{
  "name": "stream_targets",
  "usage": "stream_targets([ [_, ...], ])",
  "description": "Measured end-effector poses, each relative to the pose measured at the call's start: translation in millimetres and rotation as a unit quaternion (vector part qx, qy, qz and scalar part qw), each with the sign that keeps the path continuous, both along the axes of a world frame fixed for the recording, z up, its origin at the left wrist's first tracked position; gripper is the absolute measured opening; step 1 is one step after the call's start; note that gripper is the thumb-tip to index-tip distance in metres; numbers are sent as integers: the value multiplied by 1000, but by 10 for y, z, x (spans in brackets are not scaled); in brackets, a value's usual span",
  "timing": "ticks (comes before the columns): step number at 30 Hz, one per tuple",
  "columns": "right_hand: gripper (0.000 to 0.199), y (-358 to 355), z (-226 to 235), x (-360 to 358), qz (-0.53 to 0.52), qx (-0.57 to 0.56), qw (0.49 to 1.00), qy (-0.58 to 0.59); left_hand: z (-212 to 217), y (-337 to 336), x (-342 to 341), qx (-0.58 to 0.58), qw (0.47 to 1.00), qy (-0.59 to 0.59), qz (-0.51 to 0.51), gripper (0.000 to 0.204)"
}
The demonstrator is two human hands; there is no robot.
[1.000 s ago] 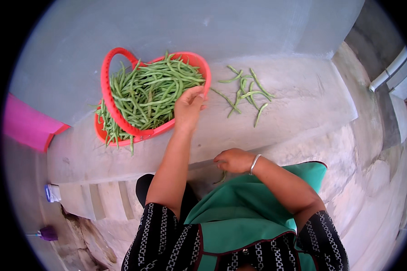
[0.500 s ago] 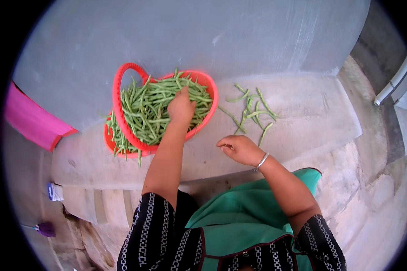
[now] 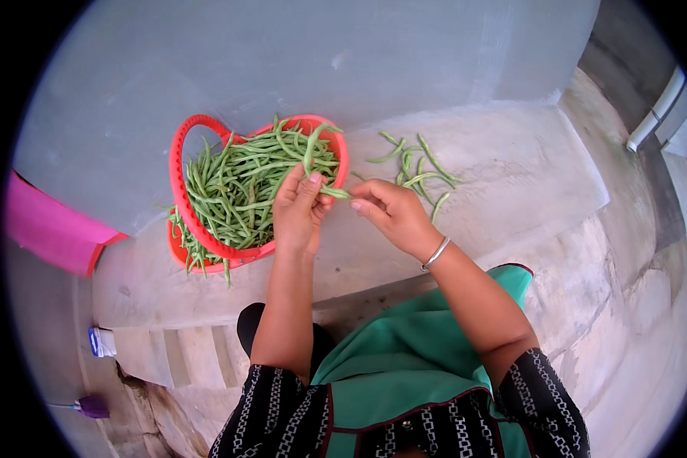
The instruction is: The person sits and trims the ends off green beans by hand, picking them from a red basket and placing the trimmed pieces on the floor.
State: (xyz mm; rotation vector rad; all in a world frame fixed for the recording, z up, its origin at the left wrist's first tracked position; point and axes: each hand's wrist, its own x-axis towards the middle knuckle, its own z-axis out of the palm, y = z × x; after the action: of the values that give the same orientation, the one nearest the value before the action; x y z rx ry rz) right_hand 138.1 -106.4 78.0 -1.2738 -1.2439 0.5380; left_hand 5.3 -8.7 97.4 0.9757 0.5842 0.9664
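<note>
My left hand (image 3: 296, 212) is closed around green beans (image 3: 311, 149), over the near right side of a red basket. One bean stands up from its fingers and another end points right. My right hand (image 3: 401, 217), with a silver bangle on the wrist, pinches at the tip of that right-pointing end. The red plastic basket (image 3: 343, 156), with an arched handle (image 3: 177, 164), is heaped with long green beans (image 3: 240, 179). To its right, several loose beans (image 3: 433, 162) lie scattered on the concrete ledge.
A grey wall (image 3: 320, 61) rises behind the concrete ledge (image 3: 511, 164). Pink cloth (image 3: 57, 225) hangs at the left. Lower left are a small blue-and-white box (image 3: 101, 342) and a purple brush head (image 3: 93, 406). A white pipe (image 3: 656, 111) runs along the far right.
My left hand has come out of the bean heap toward me, now holding beans. My right hand has moved up and left to meet it. The view has shifted slightly.
</note>
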Motion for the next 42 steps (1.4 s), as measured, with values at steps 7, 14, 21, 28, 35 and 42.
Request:
stream_targets([
  [7, 8, -261, 89, 31, 15, 74, 969, -237, -127, 34, -73, -32, 991, 22, -129, 27],
  [14, 7, -300, 120, -22, 99, 78, 992, -4, -163, -311, 216, -149, 976, -28, -155, 28],
  [21, 12, -213, -100, 518, -21, -67, 910, 408, -382, 148, 736, -59, 988, 117, -88, 27],
  [28, 11, -20, -45, 553, -21, -57, 893, 445, -550, 1032, 397, 540, 706, 419, 182, 23],
  [35, 12, 226, -230, 453, 42, -71, 898, 431, -439, 1433, 33, 628, 482, 603, 94, 33],
  [42, 12, 153, -198, 493, 24, -75, 899, 431, -148, 1479, -98, 657, 542, 512, 105, 26],
])
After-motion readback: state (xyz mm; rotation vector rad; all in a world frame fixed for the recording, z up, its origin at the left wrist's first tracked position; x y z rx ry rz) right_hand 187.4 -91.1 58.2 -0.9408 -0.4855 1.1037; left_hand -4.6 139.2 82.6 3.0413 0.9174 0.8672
